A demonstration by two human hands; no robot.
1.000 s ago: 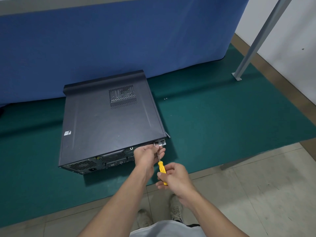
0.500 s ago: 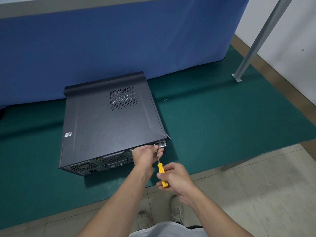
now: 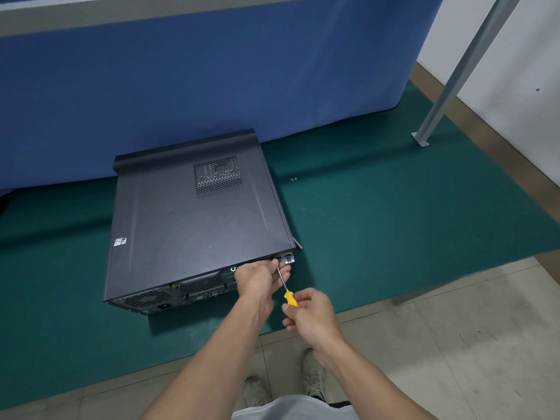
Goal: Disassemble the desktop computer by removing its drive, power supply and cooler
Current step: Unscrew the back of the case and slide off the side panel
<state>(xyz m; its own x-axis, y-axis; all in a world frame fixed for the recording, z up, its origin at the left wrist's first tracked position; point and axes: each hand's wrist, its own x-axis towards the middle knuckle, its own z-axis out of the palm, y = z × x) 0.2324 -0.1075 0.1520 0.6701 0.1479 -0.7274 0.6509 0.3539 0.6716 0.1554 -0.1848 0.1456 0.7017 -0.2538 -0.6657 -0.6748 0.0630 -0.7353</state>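
the fingers of the right hand are curled tight round the yellow handle of the screwdriver, so that only the handle's top shows above the knuckles. its thin metal shaft runs up toward eleven o'clock into the left hand. there the thumb lies over the tip end and the other fingers curl beneath it, pinching the shaft against the rear top edge of the desktop computer. the tip itself is hidden, and so is whatever it bears on.

both forearms reach in from six o'clock. the desktop computer lies flat on its side on a green mat, at about ten o'clock from the hands, its side panel on. the rear ports face the person, a vent grille is on the upper face and a small sticker sits near the left edge.

two small screws lie on the mat at one o'clock from the case, well apart from it. a blue cloth hangs behind at twelve o'clock, touching the mat. a grey metal post slants at two o'clock. pale shoes stand on the tiled floor at six o'clock.
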